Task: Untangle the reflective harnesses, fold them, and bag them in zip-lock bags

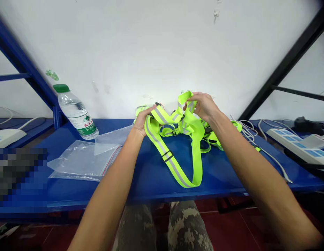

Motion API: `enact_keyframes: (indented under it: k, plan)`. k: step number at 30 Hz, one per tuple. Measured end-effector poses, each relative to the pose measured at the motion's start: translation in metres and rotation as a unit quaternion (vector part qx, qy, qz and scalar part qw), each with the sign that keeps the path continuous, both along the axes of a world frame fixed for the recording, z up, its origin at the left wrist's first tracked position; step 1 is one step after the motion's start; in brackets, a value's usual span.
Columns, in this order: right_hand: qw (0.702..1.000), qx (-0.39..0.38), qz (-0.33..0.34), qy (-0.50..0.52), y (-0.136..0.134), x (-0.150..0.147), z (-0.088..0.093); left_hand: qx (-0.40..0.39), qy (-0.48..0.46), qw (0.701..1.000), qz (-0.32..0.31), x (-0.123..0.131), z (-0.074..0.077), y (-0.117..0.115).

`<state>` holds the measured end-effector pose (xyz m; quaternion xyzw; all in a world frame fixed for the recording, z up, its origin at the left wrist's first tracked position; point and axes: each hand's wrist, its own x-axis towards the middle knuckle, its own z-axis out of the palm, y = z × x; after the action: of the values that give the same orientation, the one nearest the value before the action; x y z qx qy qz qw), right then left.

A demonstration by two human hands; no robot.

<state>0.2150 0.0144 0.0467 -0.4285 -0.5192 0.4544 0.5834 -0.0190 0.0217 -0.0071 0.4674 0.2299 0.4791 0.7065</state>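
A neon yellow-green reflective harness [158, 141] with grey stripes is stretched between my two hands above the blue table. My left hand [143, 121] is closed around its left straps, the thumb pointing toward a small black buckle. At the right, my right hand [202, 106] pinches a raised strap loop. A long strap loop with a black slider [167, 156] hangs toward the table's front edge. More of the same neon straps [216, 139] lie bunched behind and under my right forearm; where one harness ends and another begins, I cannot tell.
Clear zip bags [80, 158] lie left of my left forearm. Behind them stands a water bottle [78, 111] with a green cap. White cables [249, 130] and a power strip [298, 144] are at the right. Metal frame posts [284, 61] flank the blue table [219, 174].
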Motion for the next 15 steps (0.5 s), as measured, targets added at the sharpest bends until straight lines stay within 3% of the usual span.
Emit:
enact_keyframes:
  k: [2, 5, 9, 12, 15]
  plan:
    - [0.999, -0.023, 0.028, 0.024, -0.005, -0.002, 0.007, 0.005, 0.012, 0.998, -0.065, -0.001, -0.003, 0.0]
    - [0.998, -0.053, 0.016, 0.033, -0.008, -0.004, 0.015, 0.031, 0.035, 0.988, -0.149, -0.002, -0.005, -0.002]
    - [0.998, -0.038, -0.006, 0.048, -0.003, 0.0, 0.019, 0.054, 0.067, 0.978, -0.191, 0.005, -0.007, -0.006]
    - [0.997, -0.027, 0.018, 0.065, 0.0, 0.004, 0.019, 0.029, 0.099, 0.976, -0.194, 0.015, -0.007, -0.009]
    - [0.997, -0.004, 0.035, 0.066, -0.003, 0.007, 0.021, -0.028, 0.069, 0.991, -0.116, 0.023, -0.004, -0.009]
